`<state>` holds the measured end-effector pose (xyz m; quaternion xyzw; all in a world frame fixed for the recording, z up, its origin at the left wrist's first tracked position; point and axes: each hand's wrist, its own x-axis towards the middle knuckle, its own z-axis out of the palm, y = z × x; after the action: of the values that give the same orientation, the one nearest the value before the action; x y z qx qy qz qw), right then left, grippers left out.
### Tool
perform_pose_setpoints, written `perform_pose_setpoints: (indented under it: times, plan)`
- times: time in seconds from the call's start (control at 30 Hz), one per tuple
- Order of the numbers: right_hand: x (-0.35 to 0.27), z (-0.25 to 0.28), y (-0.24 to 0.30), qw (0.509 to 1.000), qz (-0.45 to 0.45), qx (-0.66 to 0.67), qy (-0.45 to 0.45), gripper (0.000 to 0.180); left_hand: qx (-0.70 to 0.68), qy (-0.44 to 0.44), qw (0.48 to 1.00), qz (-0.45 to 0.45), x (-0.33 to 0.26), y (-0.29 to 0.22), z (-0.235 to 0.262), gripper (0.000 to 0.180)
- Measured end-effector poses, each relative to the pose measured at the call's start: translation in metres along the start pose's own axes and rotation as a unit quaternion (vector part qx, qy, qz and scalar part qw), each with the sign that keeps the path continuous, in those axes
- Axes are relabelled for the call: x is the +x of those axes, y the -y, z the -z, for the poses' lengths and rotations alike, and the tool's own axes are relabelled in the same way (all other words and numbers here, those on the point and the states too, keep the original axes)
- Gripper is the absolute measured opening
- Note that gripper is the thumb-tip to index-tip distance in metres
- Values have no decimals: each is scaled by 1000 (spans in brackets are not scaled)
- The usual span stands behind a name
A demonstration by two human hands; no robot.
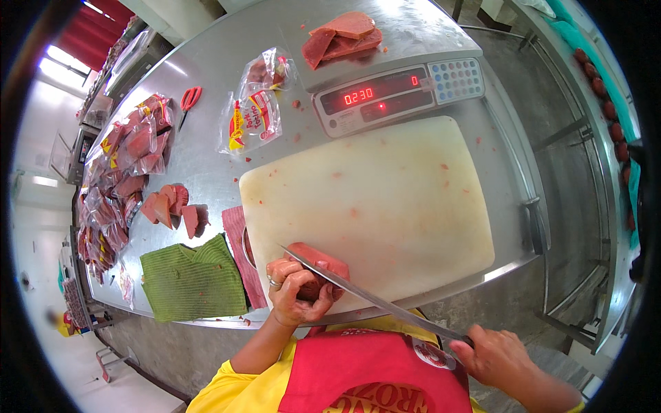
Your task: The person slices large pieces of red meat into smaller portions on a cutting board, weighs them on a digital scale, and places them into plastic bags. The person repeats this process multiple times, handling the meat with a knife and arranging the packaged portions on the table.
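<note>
My left hand [292,288] is closed around a chunk of pink-red processed meat [318,257] near the front left of the white cutting board [372,186]. A ring shows on one finger. In my right hand [497,354], beyond the board's front edge, is the dark handle of a long knife [379,301]. Its blade slants up to the left across the meat, with the tip past the meat's far left side. How deep the edge sits in the meat I cannot tell. Small meat crumbs dot the board.
Behind the board stands a digital scale [375,96] bearing meat slices [342,39]. Clear printed bags [253,120] lie left of it, near red-handled scissors [191,100]. Packed meat bags [113,186] pile up far left. Loose meat slices [169,205] and a green cloth [194,279] lie nearer.
</note>
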<state>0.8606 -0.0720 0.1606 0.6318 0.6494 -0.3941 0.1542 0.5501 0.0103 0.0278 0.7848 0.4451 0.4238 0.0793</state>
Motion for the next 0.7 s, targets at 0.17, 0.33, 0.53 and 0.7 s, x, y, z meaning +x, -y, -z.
perform_pose_setpoints:
  times: [0.17,0.33,0.53,0.7]
  plan:
    - [101,-46,37,992,79,72,-69,51,-23,-4,1000,18,-7,7,-4,30]
    - [148,-47,69,977,133,143,-82,52,-28,-15,999,24,-9,5,-1,32]
    - [87,-16,39,979,176,72,-80,47,1,-45,998,39,-21,8,0,30]
    - [3,8,31,998,47,25,-39,46,4,-52,997,57,-20,3,-3,30]
